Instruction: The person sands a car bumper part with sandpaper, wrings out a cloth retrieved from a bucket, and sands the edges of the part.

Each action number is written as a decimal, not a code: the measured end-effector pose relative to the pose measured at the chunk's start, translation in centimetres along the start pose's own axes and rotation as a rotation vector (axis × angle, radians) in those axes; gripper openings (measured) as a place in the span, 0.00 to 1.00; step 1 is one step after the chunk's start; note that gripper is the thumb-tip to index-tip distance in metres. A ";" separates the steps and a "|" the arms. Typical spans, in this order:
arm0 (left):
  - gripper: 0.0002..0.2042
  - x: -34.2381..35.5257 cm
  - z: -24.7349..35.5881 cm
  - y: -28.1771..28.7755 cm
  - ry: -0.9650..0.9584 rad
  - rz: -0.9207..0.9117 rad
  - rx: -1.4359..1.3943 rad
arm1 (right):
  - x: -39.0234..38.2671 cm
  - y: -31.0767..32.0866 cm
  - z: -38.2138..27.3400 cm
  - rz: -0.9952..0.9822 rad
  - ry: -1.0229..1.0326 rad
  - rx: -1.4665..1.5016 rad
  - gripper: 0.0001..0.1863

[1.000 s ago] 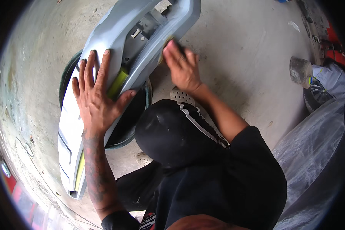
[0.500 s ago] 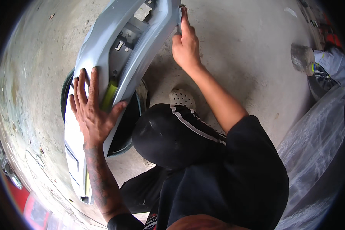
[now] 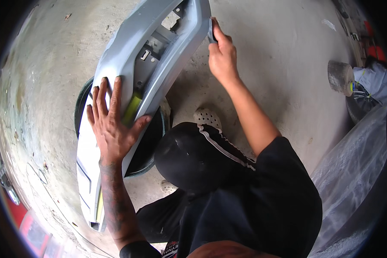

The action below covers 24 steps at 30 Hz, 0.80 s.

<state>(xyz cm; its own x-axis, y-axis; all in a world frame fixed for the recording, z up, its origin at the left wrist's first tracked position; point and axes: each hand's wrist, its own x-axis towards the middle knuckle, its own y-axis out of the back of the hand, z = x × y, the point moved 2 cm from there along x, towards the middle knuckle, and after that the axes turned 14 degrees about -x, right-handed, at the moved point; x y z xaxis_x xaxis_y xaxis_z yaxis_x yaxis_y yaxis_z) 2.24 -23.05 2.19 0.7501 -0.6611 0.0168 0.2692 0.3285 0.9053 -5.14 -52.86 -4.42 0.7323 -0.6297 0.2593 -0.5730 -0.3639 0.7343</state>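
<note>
A long grey and white car bumper slants across the head view, resting over a dark round tub. My left hand lies on its near part with the fingers spread, the thumb across a yellow-green strip. Against the bumper's far right edge, my right hand is closed on a thin dark grey piece that looks like sandpaper. The fingers hide most of that piece.
My bent knee is beside the tub, with a beige perforated clog on the concrete floor. At right are a stone-like block, a wheel and clear plastic sheeting. A thin cord lies at lower left.
The bumper and both hands appear farther right in the picture. My right hand has slid a little nearer along the bumper's edge. My left hand keeps its place on the bumper.
</note>
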 end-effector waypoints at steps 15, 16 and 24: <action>0.54 -0.2 0.3 0.4 0.009 -0.002 -0.025 | 13.7 3.6 -6.8 -0.233 0.638 -0.987 0.26; 0.54 -0.1 0.3 0.3 -0.002 0.005 -0.031 | 14.5 4.0 -7.1 -0.384 0.544 -0.960 0.25; 0.54 -0.3 0.3 0.2 0.016 -0.007 -0.050 | 2.9 -3.0 -13.7 -0.539 0.984 -0.541 0.31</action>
<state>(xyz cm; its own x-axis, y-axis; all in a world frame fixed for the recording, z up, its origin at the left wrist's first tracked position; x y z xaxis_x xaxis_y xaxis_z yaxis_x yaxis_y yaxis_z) 1.89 -23.04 2.49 0.7579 -0.6524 0.0035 0.3037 0.3575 0.8831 3.77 -44.19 2.73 0.9251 0.3782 0.0327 -0.0598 0.0602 0.9964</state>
